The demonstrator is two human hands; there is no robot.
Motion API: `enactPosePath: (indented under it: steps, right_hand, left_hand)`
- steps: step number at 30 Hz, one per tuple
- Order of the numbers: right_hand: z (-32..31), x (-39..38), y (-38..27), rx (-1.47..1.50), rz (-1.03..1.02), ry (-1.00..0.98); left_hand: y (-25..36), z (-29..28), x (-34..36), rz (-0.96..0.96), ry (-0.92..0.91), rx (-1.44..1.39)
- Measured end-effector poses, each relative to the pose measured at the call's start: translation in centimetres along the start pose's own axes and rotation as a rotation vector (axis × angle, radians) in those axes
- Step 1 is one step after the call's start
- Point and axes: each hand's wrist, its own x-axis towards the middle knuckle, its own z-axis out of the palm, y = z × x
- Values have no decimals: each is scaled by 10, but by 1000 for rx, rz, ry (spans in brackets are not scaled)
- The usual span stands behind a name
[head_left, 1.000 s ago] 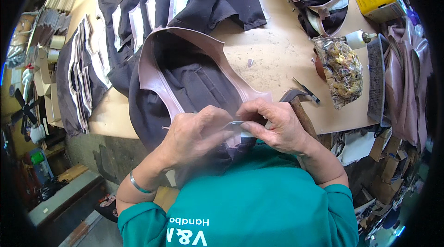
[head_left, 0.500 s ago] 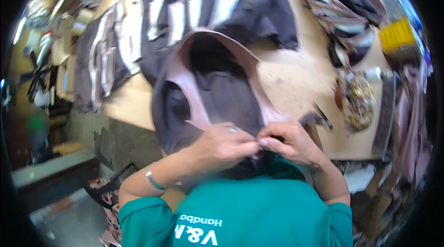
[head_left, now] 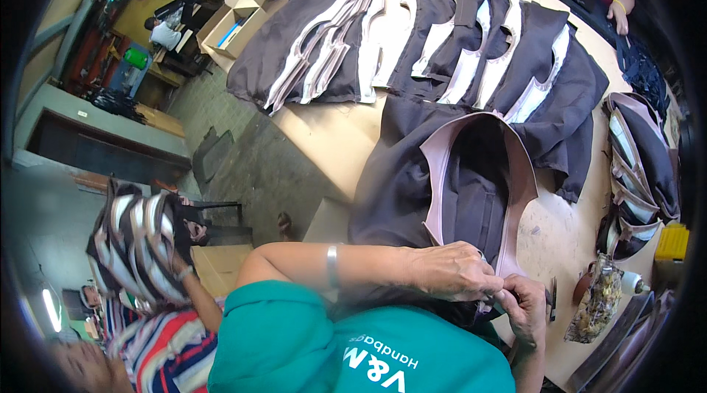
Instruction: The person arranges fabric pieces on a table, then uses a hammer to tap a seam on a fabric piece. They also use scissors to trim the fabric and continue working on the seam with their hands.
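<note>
Head has swung left; both hands stay on the bag panel

Left hand and right hand fingers remain pinched shut on the dark panel's pink edging at the table edge, same grip as before

An open cardboard box stands at the far left corner of the tabletop, flaps up, something blue inside. A yellow box sits at the right edge. Another brown carton stands on the floor beside the person on the left.
</note>
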Motion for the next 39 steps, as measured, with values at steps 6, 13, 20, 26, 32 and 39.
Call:
enactPosePath:
  steps: [6,13,20,26,32,39]
  right_hand:
    - [-4,4,6,-37,-98,-13]
    - [-7,3,9,-31,-37,36]
    - [-20,6,11,78,113,30]
    - [-14,24,3,48,273,-21]
    - [-8,39,1,5,341,-55]
    - [-4,47,1,85,433,-93]
  left_hand:
    - [-1,1,6,89,17,132]
    - [-28,-71,1,-168,302,186]
    - [-172,-228,-157,-1074,920,734]
    - [-239,-275,-239,-1403,838,588]
    - [-243,-272,-237,-1648,563,613]
    - [-227,-268,-226,-1625,358,649]
